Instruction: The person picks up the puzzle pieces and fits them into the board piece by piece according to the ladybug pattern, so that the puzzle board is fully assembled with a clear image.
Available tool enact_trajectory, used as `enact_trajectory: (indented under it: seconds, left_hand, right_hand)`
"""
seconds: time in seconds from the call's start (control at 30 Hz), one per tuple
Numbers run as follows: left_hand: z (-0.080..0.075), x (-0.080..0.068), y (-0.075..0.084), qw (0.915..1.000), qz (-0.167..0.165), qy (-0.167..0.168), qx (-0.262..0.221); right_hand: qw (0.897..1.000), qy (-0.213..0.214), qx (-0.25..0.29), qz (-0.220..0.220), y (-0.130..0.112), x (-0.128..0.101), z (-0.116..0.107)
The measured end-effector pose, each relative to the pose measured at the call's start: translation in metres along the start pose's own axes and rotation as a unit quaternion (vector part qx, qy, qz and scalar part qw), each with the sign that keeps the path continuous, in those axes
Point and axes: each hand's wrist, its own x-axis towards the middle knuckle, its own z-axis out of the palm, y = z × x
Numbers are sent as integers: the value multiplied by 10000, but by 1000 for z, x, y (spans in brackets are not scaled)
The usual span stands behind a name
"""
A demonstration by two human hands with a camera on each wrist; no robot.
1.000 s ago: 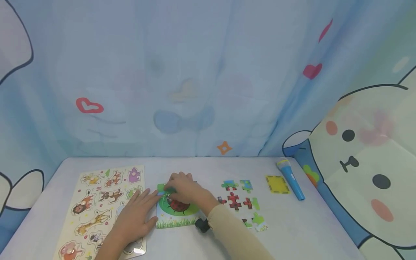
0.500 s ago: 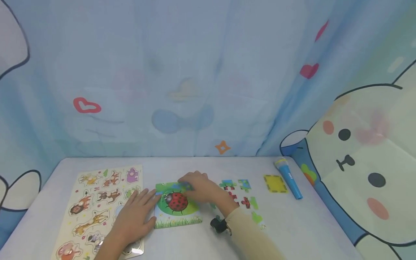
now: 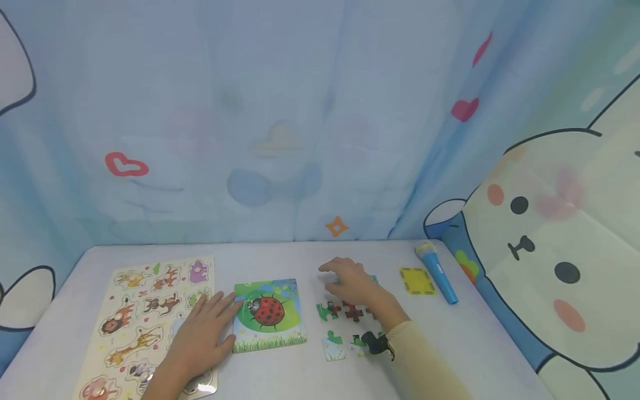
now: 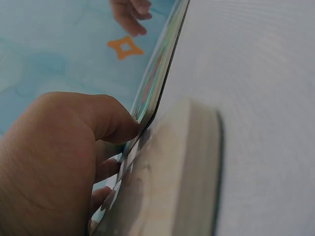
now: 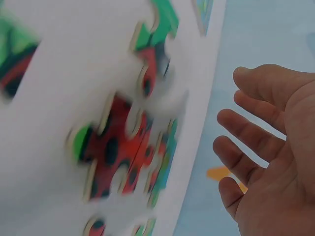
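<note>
Red ladybird puzzle (image 3: 269, 314) under flat left hand (image 3: 200, 339), right hand (image 3: 352, 280) spread, empty

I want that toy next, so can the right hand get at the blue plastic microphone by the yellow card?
Probably yes: the right hand hovers open over the loose jigsaw pieces, and only the flat yellow card lies between it and the blue plastic microphone.

Red, black-spotted ladybird on green puzzle card (image 3: 269, 314); red-green loose pieces (image 3: 345, 311); yellow square (image 3: 416, 281); blue microphone (image 3: 436, 272).
</note>
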Motion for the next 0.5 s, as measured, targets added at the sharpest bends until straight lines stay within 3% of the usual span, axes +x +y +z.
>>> enact_trajectory:
  seconds: [0.5]
  left_hand:
    - [1,-1,0,9999,67,138,32]
  right_hand:
    - [9959,-113,-544,715,30,-16,-3]
